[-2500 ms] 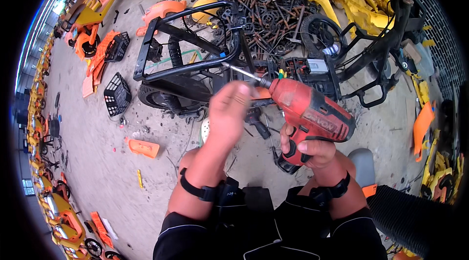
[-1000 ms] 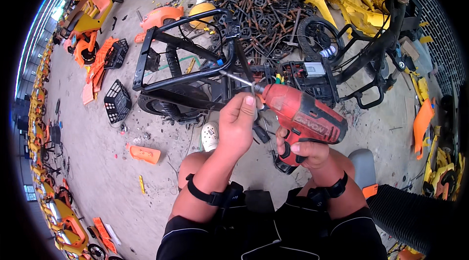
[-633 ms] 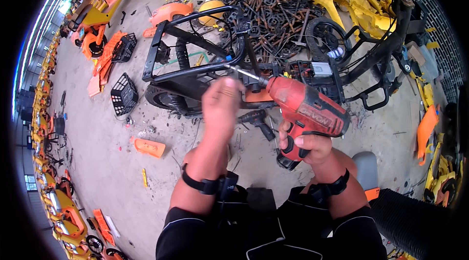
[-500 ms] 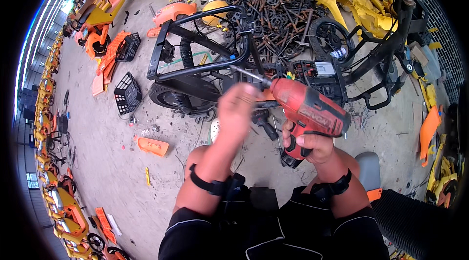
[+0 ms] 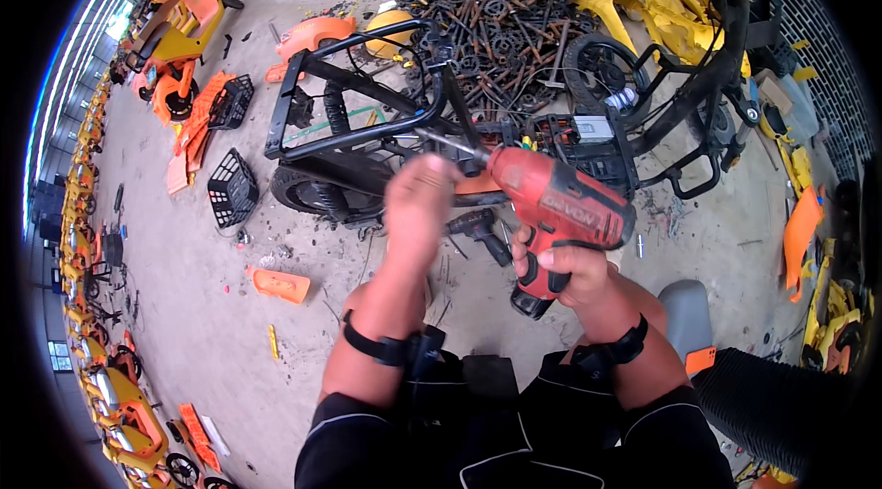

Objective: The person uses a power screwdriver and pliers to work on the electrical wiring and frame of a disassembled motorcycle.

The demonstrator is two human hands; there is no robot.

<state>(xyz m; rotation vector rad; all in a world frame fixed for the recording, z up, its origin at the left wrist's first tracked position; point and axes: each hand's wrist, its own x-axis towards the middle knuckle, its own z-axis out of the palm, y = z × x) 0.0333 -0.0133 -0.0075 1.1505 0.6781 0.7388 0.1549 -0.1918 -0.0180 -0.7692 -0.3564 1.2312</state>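
My right hand (image 5: pixel 574 273) is wrapped around the grip of a red and black cordless impact driver (image 5: pixel 565 200). A long thin bit (image 5: pixel 455 146) sticks out of its nose toward the upper left. Just below that bit, my left hand (image 5: pixel 418 209) is raised with curled fingers, blurred by motion; whatever they may hold is hidden. Beyond both hands stands a stripped black scooter frame (image 5: pixel 381 134), with a rear wheel (image 5: pixel 308 191) and a battery-bay area (image 5: pixel 588 154). A second, dark power drill (image 5: pixel 482 230) lies on the floor beneath the frame.
Behind the frame is a heap of rusty metal parts (image 5: pixel 496 39), with yellow body panels (image 5: pixel 657 2) at the far right. Black baskets (image 5: pixel 232 188) and an orange panel (image 5: pixel 280 285) lie on the left. A ribbed black hose-like object (image 5: pixel 772 406) sits near my right side.
The view has shifted slightly, so the frame and the hands sit a little further left. My right hand keeps hold of the impact driver, and my left hand stays near its bit.
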